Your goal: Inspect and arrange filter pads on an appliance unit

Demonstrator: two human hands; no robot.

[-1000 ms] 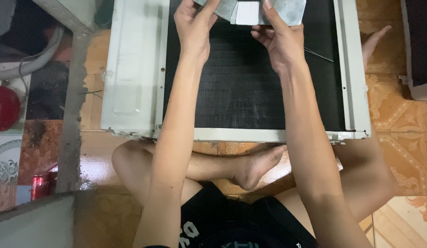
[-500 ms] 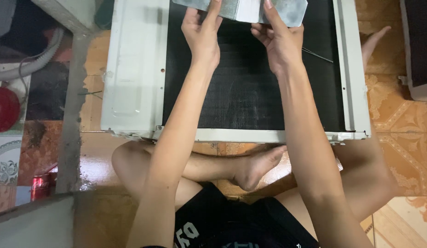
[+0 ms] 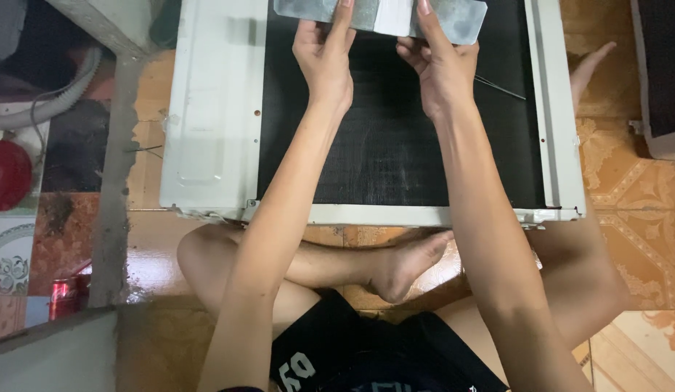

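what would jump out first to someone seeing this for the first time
Both hands, left hand and right hand, grip a flat grey metal plate at the top edge. Under it lies a big white air conditioner casing with a black finned coil on the tiled floor. A red can stands low on the left.

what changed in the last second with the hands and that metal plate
The left hand slid a little right along the grey metal plate, ending nearer the right hand. The plate shifted slightly left and toward the person. Both hands kept hold throughout. The white unit with its dark finned panel and the crossed legs stayed put.
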